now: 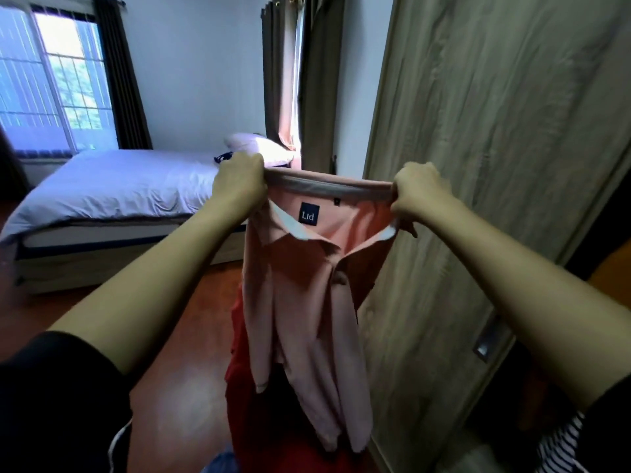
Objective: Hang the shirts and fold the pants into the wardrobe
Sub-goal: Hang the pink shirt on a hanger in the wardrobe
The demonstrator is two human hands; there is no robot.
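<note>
Count: one pink collared shirt (307,285), two hands, one bed (119,186), one pillow (256,146), one wardrobe door (495,131).

Left hand (239,186): fist closed tight on the shirt's top edge at its left end, back of the hand toward the camera. Right hand (420,196): same, fingers curled round the right end of that edge. Both are level with each other, and the fabric is pulled taut between them. Both arms reach forward, forearms bare, black short sleeves at the near edge of the view.

The shirt hangs free from the two grips with its collar open toward the camera and a dark "Ltd" label (310,216) just under the stretched edge. Body and sleeves drape straight down. It sits mid-scene, overlapping the left edge of the wardrobe door, above the wooden floor (187,336).

One red garment (252,404) is below and behind the shirt, near. One blue piece of cloth (222,462) is at the bottom edge; what it is cannot be told. One black-and-white striped garment (560,442) is at near right, beside the door. The door has one recessed handle (485,346).

The bed is far left with pale sheets and the pillow at its far right end. A small dark item (223,158) lies next to the pillow, partly hidden by the left hand. One window (51,80) is far left with a dark curtain (123,80) beside it. More curtain panels (280,80) are at far centre.
</note>
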